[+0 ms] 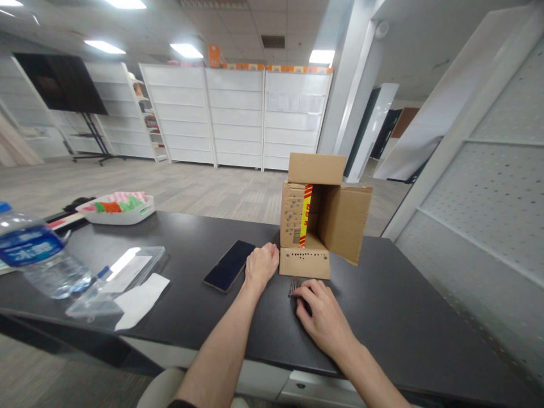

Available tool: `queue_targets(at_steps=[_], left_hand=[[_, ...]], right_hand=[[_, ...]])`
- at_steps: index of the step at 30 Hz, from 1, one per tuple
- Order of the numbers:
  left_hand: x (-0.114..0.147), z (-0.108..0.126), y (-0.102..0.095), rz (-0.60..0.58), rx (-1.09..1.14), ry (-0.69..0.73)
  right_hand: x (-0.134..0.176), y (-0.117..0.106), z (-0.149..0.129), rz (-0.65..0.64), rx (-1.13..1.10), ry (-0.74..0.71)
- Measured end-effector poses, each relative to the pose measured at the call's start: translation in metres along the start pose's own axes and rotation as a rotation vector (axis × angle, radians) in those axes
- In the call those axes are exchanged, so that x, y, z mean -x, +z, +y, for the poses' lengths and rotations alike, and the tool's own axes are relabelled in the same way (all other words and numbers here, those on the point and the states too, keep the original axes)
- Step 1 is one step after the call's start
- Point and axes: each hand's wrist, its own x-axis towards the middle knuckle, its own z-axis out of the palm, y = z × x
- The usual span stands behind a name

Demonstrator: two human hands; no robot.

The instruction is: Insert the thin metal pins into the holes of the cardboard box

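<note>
An open cardboard box (293, 218) lies on its side with its opening facing me. Several grey round nail heads dot its left panel beside a red and yellow tape strip. The lower flap (305, 271) lies toward me, with small holes and two nail heads in it. My left hand (262, 264) is closed in a fist beside the box's left edge; what it holds, if anything, is hidden. Just in front of the flap, my right hand (318, 309) has its fingers curled onto a small bunch of thin metal nails (294, 286), partly covered by the fingertips.
A phone (229, 266) lies left of my left hand on the black table (182, 238). Further left are a clear plastic case (140, 266), white paper (144, 300), a water bottle (46, 255) and a white basket (140, 213) with colourful items. A perforated panel (488, 198) stands at the right.
</note>
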Motion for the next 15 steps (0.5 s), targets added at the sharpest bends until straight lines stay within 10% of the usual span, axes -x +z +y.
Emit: queue_targets(at_steps=[15], left_hand=[[0.0005, 0.0009, -0.0018, -0.017, 0.012, -0.009]], right_hand=[[-0.0003, -0.0007, -0.0002, -0.023, 0.017, 0.010]])
